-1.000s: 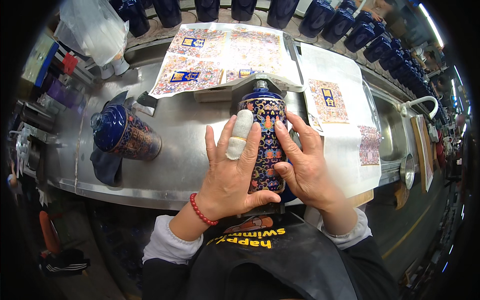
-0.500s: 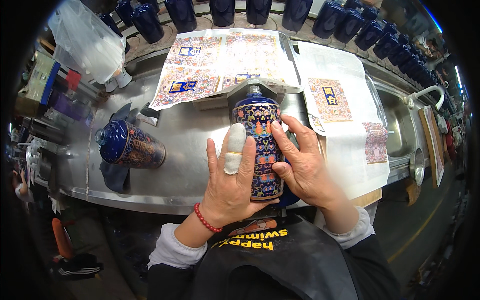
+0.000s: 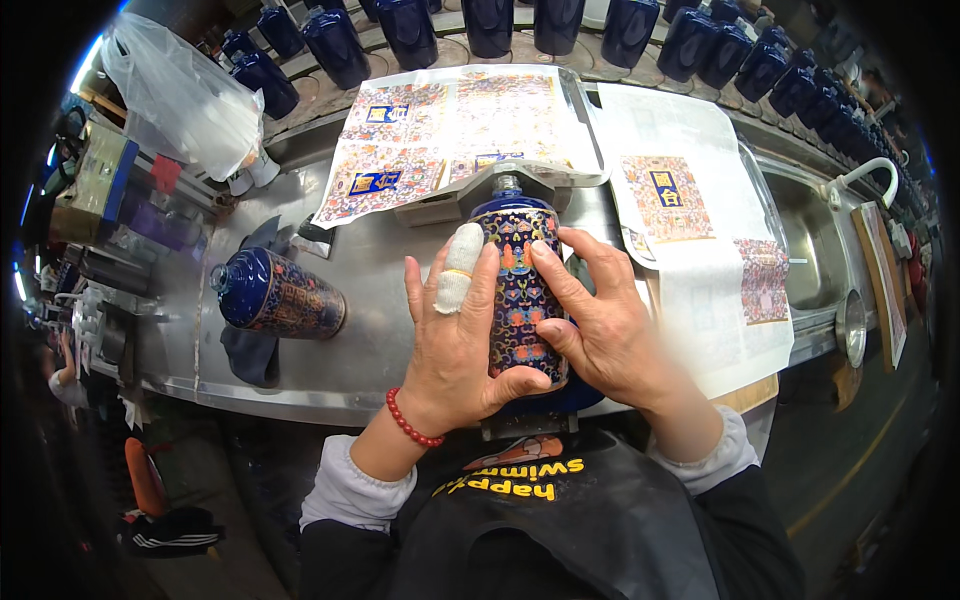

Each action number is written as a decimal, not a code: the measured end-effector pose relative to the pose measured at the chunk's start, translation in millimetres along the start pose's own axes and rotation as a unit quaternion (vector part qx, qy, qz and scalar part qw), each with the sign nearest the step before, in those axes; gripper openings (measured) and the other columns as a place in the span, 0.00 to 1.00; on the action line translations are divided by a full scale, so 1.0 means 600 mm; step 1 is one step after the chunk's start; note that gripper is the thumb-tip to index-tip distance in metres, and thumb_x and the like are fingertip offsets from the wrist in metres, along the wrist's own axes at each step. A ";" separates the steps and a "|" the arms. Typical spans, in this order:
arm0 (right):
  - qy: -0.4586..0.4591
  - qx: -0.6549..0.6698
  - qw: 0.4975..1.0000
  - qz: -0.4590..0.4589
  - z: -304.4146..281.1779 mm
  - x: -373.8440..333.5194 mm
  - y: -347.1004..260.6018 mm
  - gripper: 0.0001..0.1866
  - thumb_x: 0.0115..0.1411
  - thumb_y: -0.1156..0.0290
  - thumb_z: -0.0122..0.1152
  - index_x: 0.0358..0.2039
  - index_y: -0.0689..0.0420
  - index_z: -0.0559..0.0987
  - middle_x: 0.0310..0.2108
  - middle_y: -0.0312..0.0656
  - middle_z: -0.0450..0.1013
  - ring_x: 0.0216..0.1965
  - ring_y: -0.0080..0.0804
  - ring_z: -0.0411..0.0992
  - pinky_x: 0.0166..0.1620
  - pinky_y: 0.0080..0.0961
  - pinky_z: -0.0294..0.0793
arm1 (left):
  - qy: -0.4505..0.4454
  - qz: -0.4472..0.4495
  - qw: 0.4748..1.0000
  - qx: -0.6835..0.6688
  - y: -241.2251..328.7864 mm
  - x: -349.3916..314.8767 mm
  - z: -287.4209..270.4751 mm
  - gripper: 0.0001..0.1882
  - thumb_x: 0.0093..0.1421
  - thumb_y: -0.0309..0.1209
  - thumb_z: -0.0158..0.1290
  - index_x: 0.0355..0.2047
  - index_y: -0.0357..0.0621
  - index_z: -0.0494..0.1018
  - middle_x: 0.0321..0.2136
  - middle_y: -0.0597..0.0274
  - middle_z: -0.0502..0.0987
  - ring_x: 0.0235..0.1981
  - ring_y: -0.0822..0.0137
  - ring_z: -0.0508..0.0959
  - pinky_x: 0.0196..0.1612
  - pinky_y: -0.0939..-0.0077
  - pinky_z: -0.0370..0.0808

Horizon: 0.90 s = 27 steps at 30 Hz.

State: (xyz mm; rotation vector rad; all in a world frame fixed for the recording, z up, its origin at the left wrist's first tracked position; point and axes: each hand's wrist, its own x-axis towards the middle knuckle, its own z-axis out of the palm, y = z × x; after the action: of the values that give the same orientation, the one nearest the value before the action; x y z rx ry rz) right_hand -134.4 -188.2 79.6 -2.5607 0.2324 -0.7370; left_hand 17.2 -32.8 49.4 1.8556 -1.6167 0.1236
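A dark blue bottle [image 3: 524, 290], covered in a colourful floral pattern, lies in front of me with its clear neck pointing away. My left hand [image 3: 452, 335] holds its left side, the thumb laid across the lower end. A pale cloth cover wraps one finger of that hand, and a red bead bracelet circles the wrist. My right hand [image 3: 605, 325] grips the right side, with thumb and fingertips pressing on the patterned face. A second patterned blue bottle [image 3: 280, 293] lies on a dark cloth [image 3: 250, 355] to the left.
Printed decal sheets [image 3: 380, 140] lie beyond the bottle, and another white sheet with patterned panels [image 3: 700, 130] is at right. Several plain blue bottles [image 3: 488, 25] stand on a curved conveyor at the back. A sink [image 3: 800, 240] is far right; a clear plastic bag [image 3: 180, 90] hangs far left.
My left thumb has moved from below the bottle's base up onto its patterned face. My left fingers have slid slightly toward the neck. The whole view has shifted a little.
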 end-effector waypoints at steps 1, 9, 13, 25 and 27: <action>0.002 0.001 1.000 0.000 0.001 -0.001 0.001 0.34 0.57 0.65 0.70 0.65 0.55 0.73 0.63 0.55 0.63 0.58 0.57 0.64 0.61 0.47 0.67 | -0.004 -0.001 1.000 0.006 0.001 0.000 0.000 0.65 0.54 0.78 0.46 0.72 0.32 0.52 0.70 0.35 0.56 0.71 0.37 0.55 0.70 0.29 0.36; 0.012 -0.004 1.000 -0.013 0.003 0.000 0.006 0.34 0.57 0.64 0.70 0.64 0.54 0.74 0.62 0.54 0.63 0.57 0.56 0.65 0.60 0.47 0.68 | 0.007 0.014 1.000 0.026 0.000 0.004 -0.007 0.62 0.56 0.77 0.45 0.71 0.30 0.55 0.67 0.37 0.61 0.70 0.37 0.57 0.70 0.28 0.36; 0.004 -0.019 1.000 -0.022 0.005 -0.006 0.011 0.35 0.56 0.65 0.71 0.64 0.54 0.73 0.63 0.55 0.62 0.58 0.57 0.65 0.61 0.48 0.67 | 0.010 0.022 0.999 0.038 0.001 0.006 -0.006 0.62 0.57 0.76 0.43 0.71 0.29 0.55 0.66 0.39 0.64 0.69 0.38 0.57 0.70 0.29 0.36; -0.007 0.323 0.927 0.193 -0.038 0.030 0.043 0.12 0.64 0.72 0.64 0.46 0.63 0.78 0.35 0.45 0.81 0.35 0.30 0.80 0.39 0.27 0.79 | 0.017 0.150 0.984 0.097 0.014 0.008 -0.028 0.43 0.64 0.73 0.35 0.63 0.56 0.74 0.54 0.73 0.80 0.64 0.61 0.63 0.75 0.35 0.34; -0.023 0.345 0.922 0.174 -0.031 0.044 0.065 0.13 0.64 0.68 0.63 0.44 0.62 0.79 0.33 0.44 0.81 0.34 0.27 0.79 0.38 0.26 0.78 | 0.022 0.162 0.981 0.108 0.011 0.012 -0.029 0.45 0.63 0.75 0.36 0.61 0.54 0.75 0.48 0.69 0.80 0.61 0.60 0.66 0.75 0.35 0.35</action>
State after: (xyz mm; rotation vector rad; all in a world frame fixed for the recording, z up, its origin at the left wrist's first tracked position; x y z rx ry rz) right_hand -123.5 -237.0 86.8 -1.7990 0.3310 -0.5004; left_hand 19.1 -29.5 69.1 1.7137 -1.9278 0.4958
